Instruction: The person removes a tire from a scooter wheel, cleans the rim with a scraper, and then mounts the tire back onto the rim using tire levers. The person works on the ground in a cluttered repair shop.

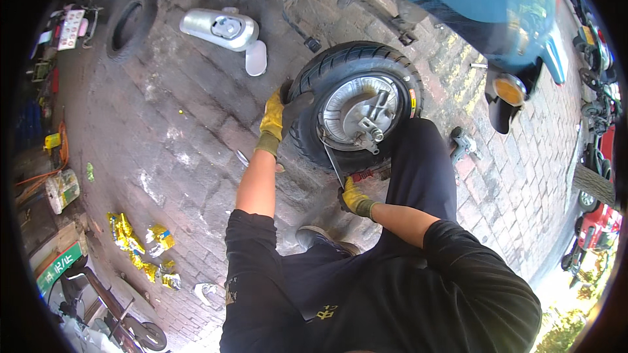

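Note:
A scooter wheel lies in front of me, its black tire (304, 137) around a silver metal rim (333, 108) with a hub and axle parts. My left hand (278, 114), in a yellow glove with dark fingers, grips the tire's left edge, the thumb over the sidewall. Lower down, my right hand (357, 197), gloved alike, is closed around a metal tire lever (333, 163). The lever's far end meets the lower left edge of the rim, where the tire sits; its tip is hidden. My bent right knee (422, 150) is against the tire's lower right side.
Behind lie a silver cover (222, 28) and a loose tire (132, 26). An impact wrench (462, 144) rests right of my knee, near a blue vehicle body (471, 0). Crumpled gold wrappers (124, 232) litter the paving at left. A red tool (362, 175) is beside my right hand.

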A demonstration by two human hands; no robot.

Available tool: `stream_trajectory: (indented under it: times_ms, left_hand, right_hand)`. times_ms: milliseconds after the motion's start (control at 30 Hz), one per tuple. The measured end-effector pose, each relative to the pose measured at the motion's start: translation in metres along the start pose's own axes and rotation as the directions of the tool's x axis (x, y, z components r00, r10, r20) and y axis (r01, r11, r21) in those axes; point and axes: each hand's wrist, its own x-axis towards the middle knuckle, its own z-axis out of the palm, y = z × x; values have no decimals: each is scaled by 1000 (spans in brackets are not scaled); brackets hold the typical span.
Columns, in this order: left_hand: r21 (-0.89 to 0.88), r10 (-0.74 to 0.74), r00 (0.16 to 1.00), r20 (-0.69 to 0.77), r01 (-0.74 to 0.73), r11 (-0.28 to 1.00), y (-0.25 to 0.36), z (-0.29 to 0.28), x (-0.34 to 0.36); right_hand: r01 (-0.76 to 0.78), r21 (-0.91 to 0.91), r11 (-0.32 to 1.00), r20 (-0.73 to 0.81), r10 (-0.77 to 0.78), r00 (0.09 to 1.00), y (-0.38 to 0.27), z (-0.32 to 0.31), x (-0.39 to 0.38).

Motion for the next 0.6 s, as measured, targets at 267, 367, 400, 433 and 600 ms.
stream_trajectory:
  times_ms: [267,367,400,433,600]
  left_hand:
    - [500,76,961,-265,70,863,-54,-7,-2]
    - [619,-49,953,-300,233,750,-20,0,0]
    - [678,-47,945,-323,266,685,-8,4,0]
    - [726,-50,939,-340,296,620,3,17,2]
    - [780,-23,944,-329,286,556,32,33,-4]
  right_hand:
    - [29,274,961,249,-100,963,-164,-53,-208]
    - [-233,566,791,618,-221,754,-193,-82,-233]
    - [-256,577,776,621,-213,754,-203,-91,-245]
    - [-278,577,768,643,-217,735,-202,-100,-244]
    - [-35,501,865,607,-322,726,-193,-116,-247]
